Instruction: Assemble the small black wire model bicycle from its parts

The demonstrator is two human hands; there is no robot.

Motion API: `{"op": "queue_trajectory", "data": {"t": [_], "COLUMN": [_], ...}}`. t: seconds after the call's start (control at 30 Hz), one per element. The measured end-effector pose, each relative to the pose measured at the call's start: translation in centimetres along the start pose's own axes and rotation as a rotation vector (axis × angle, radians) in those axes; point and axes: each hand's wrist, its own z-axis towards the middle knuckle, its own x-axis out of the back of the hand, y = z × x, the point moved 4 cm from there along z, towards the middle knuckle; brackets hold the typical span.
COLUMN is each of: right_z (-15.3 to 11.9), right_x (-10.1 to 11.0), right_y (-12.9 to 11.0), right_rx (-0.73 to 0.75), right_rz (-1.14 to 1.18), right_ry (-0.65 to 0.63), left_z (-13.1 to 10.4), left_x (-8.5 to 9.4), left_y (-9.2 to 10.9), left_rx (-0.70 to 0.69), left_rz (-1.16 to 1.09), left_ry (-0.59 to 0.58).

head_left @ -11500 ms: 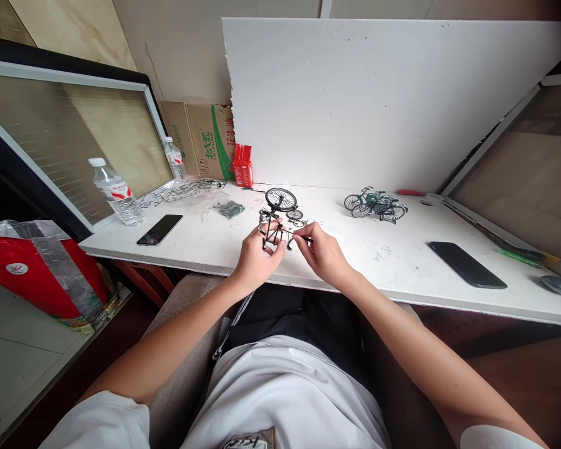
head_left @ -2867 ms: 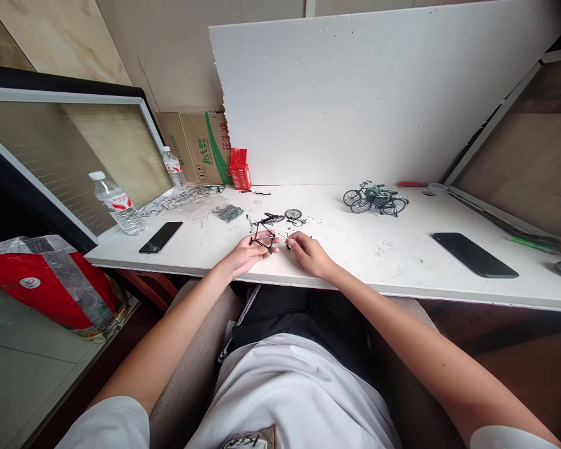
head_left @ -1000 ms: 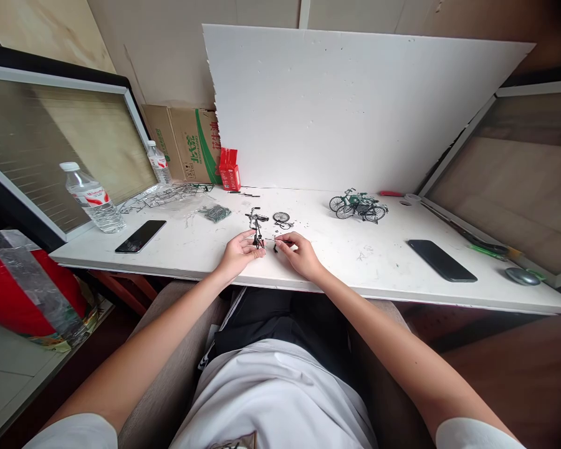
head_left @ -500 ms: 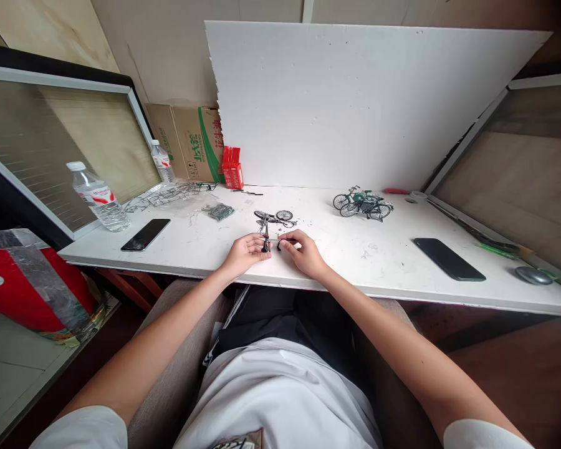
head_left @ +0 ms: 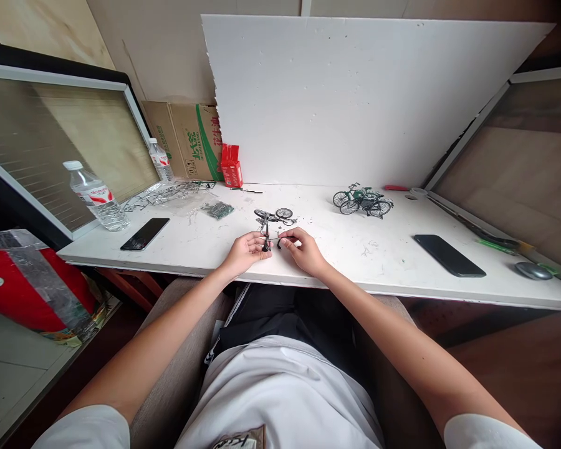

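My left hand (head_left: 244, 254) is closed on a small black bicycle-model frame (head_left: 266, 242), held upright at the front of the table with thumb and fingers around its lower end. From the right, my right hand (head_left: 305, 253) pinches a small screwdriver (head_left: 274, 239), its thin metal shaft reaching to the frame. A small dark curved part (head_left: 279, 244) shows by the right fingertips; whether they touch it I cannot tell. Just beyond the hands lie model wheels (head_left: 284, 213) and loose thin pieces.
Two assembled model bicycles (head_left: 362, 201) stand at right. A black phone (head_left: 449, 255) and a computer mouse (head_left: 533, 270) lie farther right. On the left are another phone (head_left: 144, 234), a water bottle (head_left: 96, 198), a bag of parts (head_left: 220, 210) and a red box (head_left: 231, 166).
Both hands stay in nearly the same place, still gripping the frame and the screwdriver. Less of the screwdriver's dark handle shows at the right fingertips. The camera view has shifted slightly.
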Motion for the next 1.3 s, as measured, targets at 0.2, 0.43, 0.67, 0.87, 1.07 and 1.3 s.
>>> {"op": "queue_trajectory", "data": {"t": [0.2, 0.43, 0.67, 0.87, 1.07, 1.3], "right_z": [0.05, 0.01, 0.00, 0.07, 0.02, -0.02], "right_x": [-0.05, -0.03, -0.08, -0.17, -0.09, -0.06], "right_y": [0.15, 0.10, 0.09, 0.19, 0.10, -0.22], "right_rx": [-0.003, -0.023, -0.039, -0.053, -0.052, -0.037], "right_rz": [0.015, 0.015, 0.008, 0.009, 0.001, 0.006], "right_ry": [0.002, 0.000, -0.002, 0.004, 0.010, 0.003], "left_z": [-0.07, -0.02, -0.11, -0.22, -0.33, -0.24], "left_x": [-0.21, -0.17, -0.14, -0.20, -0.20, -0.14], "left_y": [0.30, 0.12, 0.35, 0.55, 0.65, 0.38], "left_rx": [-0.025, -0.030, -0.033, -0.031, -0.026, -0.017], "left_rz": [0.028, 0.031, 0.050, 0.055, 0.052, 0.015], "left_ry": [-0.018, -0.020, -0.028, -0.038, -0.038, -0.032]}}
